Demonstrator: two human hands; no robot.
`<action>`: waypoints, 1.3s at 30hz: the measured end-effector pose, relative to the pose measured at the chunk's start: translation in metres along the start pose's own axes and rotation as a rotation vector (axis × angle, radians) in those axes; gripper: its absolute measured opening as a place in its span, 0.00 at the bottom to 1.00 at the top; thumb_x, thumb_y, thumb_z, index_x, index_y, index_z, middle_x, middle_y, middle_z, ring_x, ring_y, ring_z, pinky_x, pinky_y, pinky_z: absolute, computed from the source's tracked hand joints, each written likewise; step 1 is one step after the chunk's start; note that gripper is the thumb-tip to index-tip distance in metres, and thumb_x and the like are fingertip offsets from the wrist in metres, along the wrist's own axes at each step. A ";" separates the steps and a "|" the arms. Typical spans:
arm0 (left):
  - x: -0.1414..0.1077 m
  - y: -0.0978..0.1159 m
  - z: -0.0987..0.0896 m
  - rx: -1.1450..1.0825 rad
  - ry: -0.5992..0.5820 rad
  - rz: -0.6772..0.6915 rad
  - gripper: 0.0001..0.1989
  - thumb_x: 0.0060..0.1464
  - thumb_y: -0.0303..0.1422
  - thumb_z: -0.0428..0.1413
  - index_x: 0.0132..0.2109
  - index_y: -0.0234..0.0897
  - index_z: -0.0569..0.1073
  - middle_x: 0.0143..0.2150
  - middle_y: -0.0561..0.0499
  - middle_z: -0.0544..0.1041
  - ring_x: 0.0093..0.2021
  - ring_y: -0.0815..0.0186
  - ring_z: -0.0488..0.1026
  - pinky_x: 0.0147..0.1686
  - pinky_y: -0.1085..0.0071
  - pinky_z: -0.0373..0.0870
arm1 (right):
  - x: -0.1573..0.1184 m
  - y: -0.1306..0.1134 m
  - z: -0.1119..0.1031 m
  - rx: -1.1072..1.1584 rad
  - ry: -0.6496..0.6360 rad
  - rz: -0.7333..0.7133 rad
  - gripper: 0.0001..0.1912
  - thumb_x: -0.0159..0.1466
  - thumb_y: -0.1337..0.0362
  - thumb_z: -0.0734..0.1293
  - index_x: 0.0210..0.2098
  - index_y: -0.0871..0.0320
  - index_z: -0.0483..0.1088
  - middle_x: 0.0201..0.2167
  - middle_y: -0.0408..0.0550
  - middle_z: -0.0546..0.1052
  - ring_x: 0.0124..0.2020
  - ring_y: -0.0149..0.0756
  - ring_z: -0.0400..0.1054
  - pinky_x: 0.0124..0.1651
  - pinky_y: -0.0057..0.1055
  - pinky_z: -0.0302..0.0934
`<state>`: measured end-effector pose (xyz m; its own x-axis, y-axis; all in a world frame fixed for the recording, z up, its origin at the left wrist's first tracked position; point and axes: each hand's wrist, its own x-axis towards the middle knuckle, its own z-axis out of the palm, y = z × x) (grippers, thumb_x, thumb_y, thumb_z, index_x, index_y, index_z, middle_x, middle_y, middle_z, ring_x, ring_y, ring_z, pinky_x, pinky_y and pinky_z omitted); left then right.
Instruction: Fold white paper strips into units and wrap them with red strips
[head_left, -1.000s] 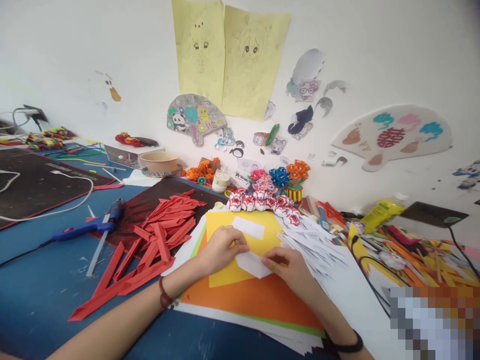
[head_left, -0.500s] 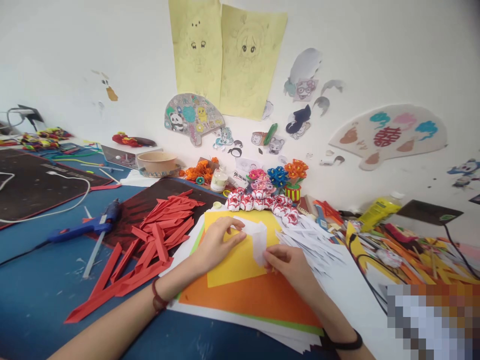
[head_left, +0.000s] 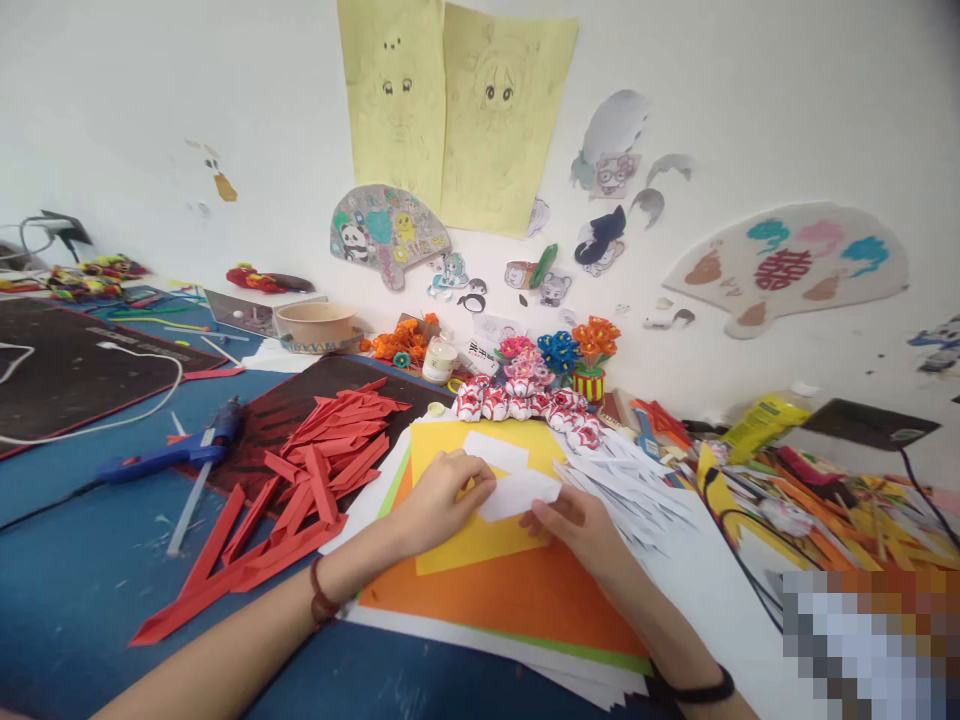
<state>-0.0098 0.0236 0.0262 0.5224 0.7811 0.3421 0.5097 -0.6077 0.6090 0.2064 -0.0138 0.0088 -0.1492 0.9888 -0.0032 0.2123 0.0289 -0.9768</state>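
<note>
A small white strip of paper [head_left: 519, 496] stretches between my two hands, just above a yellow sheet [head_left: 469, 540]. My left hand [head_left: 439, 505] is closed, its thumb and fingertips pinching the strip's left end. At the other end, my right hand [head_left: 576, 522] grips the strip between thumb and fingers. Behind them another white paper piece [head_left: 496, 450] lies on the yellow sheet, partly covered by my left fingers. An orange sheet [head_left: 510, 600] lies beneath the yellow one, on a stack of coloured and white paper.
Folded red paper strips [head_left: 315, 480] are heaped on the left, beside a blue glue gun [head_left: 180, 450]. Loose white strips [head_left: 622, 490] spread to the right. Red-and-white folded pieces [head_left: 517, 402] stand behind the stack. A yellow bottle [head_left: 769, 425] and craft scraps crowd the far right.
The strip has turned from hanging upright to lying across between my hands. My left hand has moved down slightly onto its left end, and my right hand has shifted slightly rightward.
</note>
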 end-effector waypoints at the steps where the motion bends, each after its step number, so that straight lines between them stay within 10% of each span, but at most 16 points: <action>1: 0.000 -0.002 -0.002 0.060 -0.019 0.028 0.10 0.62 0.32 0.49 0.34 0.36 0.72 0.33 0.52 0.76 0.35 0.66 0.69 0.39 0.68 0.58 | 0.001 0.001 -0.004 -0.037 0.040 -0.021 0.21 0.58 0.48 0.69 0.40 0.60 0.74 0.30 0.51 0.80 0.31 0.40 0.73 0.31 0.31 0.65; 18: 0.002 -0.025 0.008 0.103 -0.104 0.035 0.08 0.60 0.33 0.53 0.34 0.37 0.74 0.33 0.53 0.78 0.36 0.66 0.71 0.39 0.68 0.55 | -0.003 -0.003 0.000 -0.569 0.029 -0.172 0.08 0.57 0.62 0.68 0.25 0.58 0.70 0.23 0.43 0.72 0.26 0.34 0.64 0.31 0.30 0.57; 39: 0.000 -0.027 0.007 0.082 -0.111 0.060 0.09 0.60 0.36 0.54 0.34 0.37 0.73 0.33 0.52 0.77 0.38 0.65 0.71 0.41 0.68 0.56 | 0.001 0.008 -0.006 -0.571 0.051 -0.202 0.06 0.58 0.64 0.68 0.26 0.57 0.71 0.21 0.42 0.71 0.24 0.33 0.63 0.29 0.29 0.56</action>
<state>-0.0185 0.0388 0.0049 0.6232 0.7254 0.2923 0.5273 -0.6657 0.5280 0.2134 -0.0113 0.0026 -0.1970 0.9610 0.1943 0.6710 0.2766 -0.6879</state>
